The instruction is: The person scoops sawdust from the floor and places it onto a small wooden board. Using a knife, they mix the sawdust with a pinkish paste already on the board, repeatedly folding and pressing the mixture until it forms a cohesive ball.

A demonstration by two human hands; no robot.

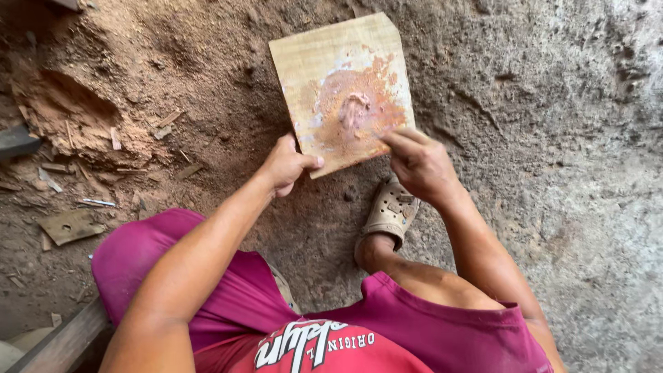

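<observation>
We hold a thin wooden board (342, 90) out in front of us, above the dirt floor (539, 138), tilted so its flat face looks up at us. It is pale tan plywood, roughly square, with its far right corner cut off at an angle. A reddish-brown smear of paste and dust covers the middle of its face, with a small pinkish lump at the centre and whitish streaks around the edges of the smear.

Our left hand (286, 166) is closed on the near left corner of the board, thumb pressed on top. Our right hand (418, 162) grips the near right edge, fingers curled together, the fingertips resting on the rim of the smear.

Below the board, near us, our foot sits in a tan clog (389, 213), and our magenta shorts (207, 276) fill the near part of the view.

The floor is packed earth, reddish-brown with sawdust on the left and grey and rough on the right. On the left lie wood scraps (69, 226) and splinters, one flat piece with a hole in it. A wooden plank (62, 342) crosses the near left corner.
</observation>
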